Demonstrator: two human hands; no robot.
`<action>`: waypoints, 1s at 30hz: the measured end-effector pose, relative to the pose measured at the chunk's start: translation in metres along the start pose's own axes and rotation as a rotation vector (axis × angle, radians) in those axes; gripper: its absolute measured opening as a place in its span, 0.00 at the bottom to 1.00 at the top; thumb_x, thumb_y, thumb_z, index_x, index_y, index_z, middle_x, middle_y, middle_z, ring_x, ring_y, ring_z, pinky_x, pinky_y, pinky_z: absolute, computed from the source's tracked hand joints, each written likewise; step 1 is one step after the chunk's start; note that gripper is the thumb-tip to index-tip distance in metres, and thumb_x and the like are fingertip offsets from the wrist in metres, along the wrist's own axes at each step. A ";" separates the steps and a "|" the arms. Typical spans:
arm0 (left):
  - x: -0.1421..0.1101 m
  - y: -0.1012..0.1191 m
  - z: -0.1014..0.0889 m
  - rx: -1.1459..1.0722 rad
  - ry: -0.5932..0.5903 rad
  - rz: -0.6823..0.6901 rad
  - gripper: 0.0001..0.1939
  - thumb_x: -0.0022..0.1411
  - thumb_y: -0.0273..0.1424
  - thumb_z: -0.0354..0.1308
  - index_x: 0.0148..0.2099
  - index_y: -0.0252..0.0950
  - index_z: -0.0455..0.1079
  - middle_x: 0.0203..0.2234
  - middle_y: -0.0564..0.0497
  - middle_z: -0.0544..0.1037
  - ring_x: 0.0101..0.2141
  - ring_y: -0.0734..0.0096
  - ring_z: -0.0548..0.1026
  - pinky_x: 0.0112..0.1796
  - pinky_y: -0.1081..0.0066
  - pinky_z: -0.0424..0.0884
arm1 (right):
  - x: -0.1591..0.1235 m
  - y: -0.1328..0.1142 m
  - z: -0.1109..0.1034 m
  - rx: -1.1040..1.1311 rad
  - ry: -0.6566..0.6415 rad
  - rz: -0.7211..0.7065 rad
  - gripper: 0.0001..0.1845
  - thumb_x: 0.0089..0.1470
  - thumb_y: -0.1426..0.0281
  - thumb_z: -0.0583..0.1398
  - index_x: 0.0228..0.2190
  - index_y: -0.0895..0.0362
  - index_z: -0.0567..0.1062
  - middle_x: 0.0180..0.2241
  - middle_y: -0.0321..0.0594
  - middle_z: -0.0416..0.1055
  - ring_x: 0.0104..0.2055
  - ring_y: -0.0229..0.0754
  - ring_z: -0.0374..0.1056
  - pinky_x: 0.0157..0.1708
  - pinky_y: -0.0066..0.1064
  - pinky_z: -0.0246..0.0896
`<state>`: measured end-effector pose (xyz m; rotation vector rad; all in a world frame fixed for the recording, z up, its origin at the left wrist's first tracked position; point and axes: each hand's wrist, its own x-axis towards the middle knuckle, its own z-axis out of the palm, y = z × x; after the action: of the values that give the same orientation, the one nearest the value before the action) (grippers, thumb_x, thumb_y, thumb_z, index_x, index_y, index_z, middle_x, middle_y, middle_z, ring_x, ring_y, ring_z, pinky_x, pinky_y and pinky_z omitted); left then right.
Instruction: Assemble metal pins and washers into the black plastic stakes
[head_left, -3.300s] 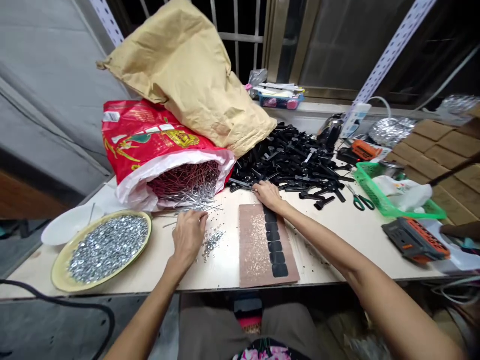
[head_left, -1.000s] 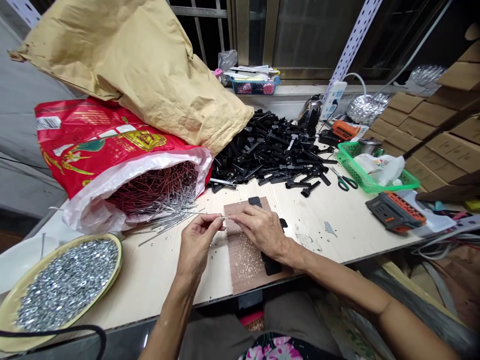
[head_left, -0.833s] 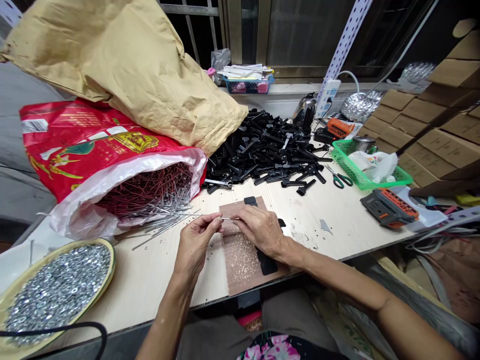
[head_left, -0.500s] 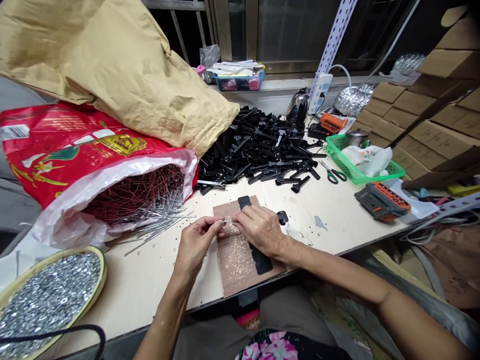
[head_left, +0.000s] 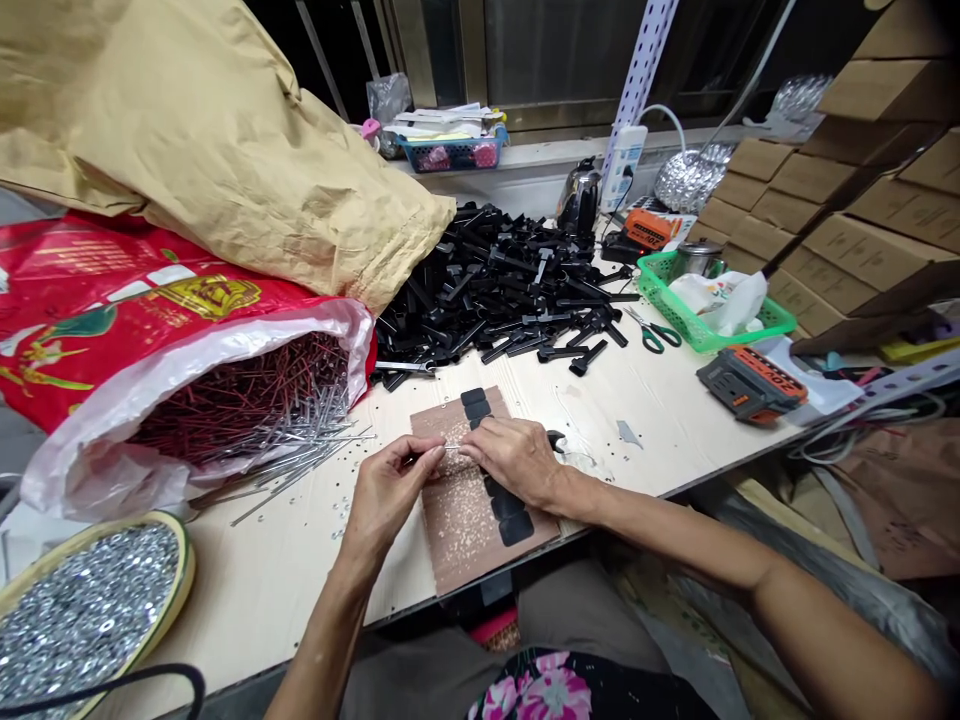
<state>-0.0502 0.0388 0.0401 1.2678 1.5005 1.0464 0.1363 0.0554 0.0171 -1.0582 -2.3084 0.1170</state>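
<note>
Grips a thin metal rod (head_left: pixel 452 447) just above the brown board (head_left: pixel 480 560), pinching one end between thumb and fingers of the left hand (head_left: pixel 386 490) and closing the bent fingers of the right hand (head_left: pixel 517 460) around the other end. Holds both hands close together, with only a short stretch of rod showing between the fingertips. Has the brown board lying flat on the pale table (head_left: pixel 262 590), sprinkled with pale flecks (head_left: pixel 459 515) and lined along its right side with black pads (head_left: pixel 514 525), partly hidden under the right hand. Has a yellow dish (head_left: pixel 186 560) of metal washers (head_left: pixel 90 610) well to the left of the board, cut off at the view's edge. Has a red bag (head_left: pixel 142 285) behind and to the left of the board, opening toward it and spilling red and silver rods (head_left: pixel 255 400), with a tan paper sack (head_left: pixel 247 150) lying over the bag. Faces a heap of black parts (head_left: pixel 495 290) beyond the board. Has a grey scrap (head_left: pixel 628 434) to the right of the board and, farther right, green-handled scissors (head_left: pixel 654 337), a green basket (head_left: pixel 671 312) and an orange and black battery (head_left: pixel 750 385).
</note>
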 end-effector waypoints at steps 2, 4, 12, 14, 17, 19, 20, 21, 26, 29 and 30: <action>0.001 0.001 0.001 -0.007 -0.027 -0.035 0.16 0.45 0.41 0.67 0.32 0.34 0.77 0.27 0.48 0.78 0.26 0.71 0.73 0.29 0.72 0.71 | -0.002 0.001 -0.001 0.056 -0.021 0.029 0.15 0.65 0.65 0.50 0.36 0.58 0.73 0.33 0.39 0.71 0.34 0.36 0.66 0.32 0.26 0.56; 0.003 -0.001 0.003 -0.017 -0.085 -0.107 0.18 0.43 0.42 0.68 0.33 0.34 0.77 0.25 0.49 0.78 0.25 0.72 0.72 0.27 0.72 0.71 | -0.004 0.004 -0.003 0.070 -0.059 0.030 0.16 0.66 0.65 0.49 0.35 0.58 0.73 0.33 0.39 0.70 0.34 0.36 0.66 0.31 0.25 0.56; 0.014 -0.017 0.026 -0.007 -0.199 -0.178 0.22 0.47 0.44 0.66 0.40 0.33 0.77 0.33 0.46 0.80 0.32 0.68 0.75 0.37 0.68 0.72 | -0.009 0.053 -0.004 0.211 -0.188 0.002 0.15 0.64 0.62 0.52 0.37 0.56 0.75 0.35 0.37 0.68 0.34 0.33 0.65 0.28 0.23 0.55; 0.017 -0.021 0.034 -0.067 -0.191 -0.155 0.24 0.52 0.45 0.63 0.46 0.33 0.76 0.35 0.46 0.80 0.35 0.67 0.75 0.42 0.67 0.71 | -0.008 0.065 -0.003 0.199 -0.186 0.011 0.15 0.64 0.62 0.52 0.38 0.56 0.75 0.36 0.37 0.68 0.34 0.33 0.64 0.28 0.23 0.54; 0.022 -0.025 0.040 -0.151 -0.159 -0.144 0.26 0.54 0.46 0.61 0.49 0.32 0.74 0.37 0.46 0.80 0.34 0.70 0.74 0.42 0.67 0.71 | -0.004 0.077 -0.003 0.183 -0.189 0.012 0.15 0.64 0.62 0.52 0.38 0.56 0.75 0.37 0.38 0.67 0.34 0.33 0.64 0.28 0.23 0.54; 0.024 -0.028 0.041 -0.101 -0.112 -0.126 0.27 0.55 0.46 0.60 0.50 0.32 0.73 0.39 0.45 0.79 0.32 0.71 0.74 0.39 0.67 0.71 | -0.001 0.081 -0.003 0.174 -0.189 -0.003 0.15 0.64 0.62 0.51 0.38 0.57 0.75 0.37 0.38 0.67 0.34 0.33 0.64 0.28 0.23 0.53; 0.024 -0.029 0.040 -0.049 -0.072 -0.107 0.27 0.55 0.47 0.59 0.50 0.32 0.73 0.39 0.45 0.79 0.31 0.71 0.73 0.38 0.68 0.71 | 0.001 0.083 -0.004 0.168 -0.189 -0.013 0.16 0.64 0.62 0.51 0.38 0.57 0.75 0.37 0.38 0.67 0.34 0.33 0.64 0.28 0.23 0.52; 0.025 -0.029 0.039 0.011 -0.031 -0.085 0.27 0.56 0.47 0.58 0.50 0.33 0.73 0.39 0.45 0.79 0.30 0.71 0.73 0.37 0.67 0.71 | 0.003 0.085 -0.004 0.160 -0.189 -0.023 0.16 0.64 0.62 0.51 0.38 0.57 0.75 0.36 0.37 0.67 0.34 0.33 0.64 0.28 0.23 0.52; 0.025 -0.032 0.041 0.385 0.067 0.149 0.21 0.60 0.43 0.54 0.48 0.34 0.75 0.38 0.46 0.77 0.34 0.66 0.74 0.40 0.64 0.71 | 0.010 0.093 -0.006 0.106 -0.201 -0.062 0.16 0.64 0.61 0.52 0.36 0.57 0.75 0.34 0.36 0.67 0.34 0.34 0.63 0.27 0.25 0.49; 0.028 -0.031 0.050 0.588 0.070 0.343 0.19 0.62 0.39 0.52 0.46 0.31 0.75 0.34 0.46 0.74 0.35 0.65 0.73 0.39 0.64 0.70 | 0.010 0.091 -0.004 0.074 -0.179 -0.081 0.17 0.64 0.62 0.51 0.35 0.57 0.75 0.34 0.37 0.67 0.34 0.35 0.62 0.28 0.26 0.49; 0.029 -0.030 0.052 0.627 0.056 0.386 0.19 0.63 0.39 0.51 0.46 0.31 0.75 0.33 0.46 0.73 0.34 0.65 0.72 0.37 0.65 0.71 | 0.010 0.089 -0.004 0.062 -0.173 -0.087 0.16 0.64 0.62 0.51 0.34 0.57 0.75 0.34 0.37 0.67 0.34 0.35 0.62 0.28 0.26 0.49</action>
<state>-0.0096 0.0670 -0.0049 2.0420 1.7405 0.8725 0.1923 0.1220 -0.0028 -0.9473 -2.4847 0.2525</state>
